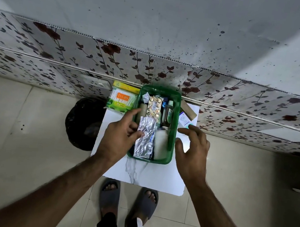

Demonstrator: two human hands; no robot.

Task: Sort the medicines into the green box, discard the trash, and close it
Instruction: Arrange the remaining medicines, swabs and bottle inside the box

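Our left hand (119, 138) pinches the silver foil blister strip (145, 137) inside the green box (170, 144); our right hand (193, 149) hovers just beside the box, fingers spread and empty. We should lay the strip flat so the lid can shut.

Box (177, 105): translucent green plastic, glossy. Strip (145, 138) at centre: crinkled silver foil. Desk (155, 175): smooth white marble-look. Floor (24, 132): glossy tile.

"TULIPS" in pale letters on the orange label of the green-and-white cotton-swab packet (121, 99) at the white table's (155, 175) far-left corner; other print too small to read
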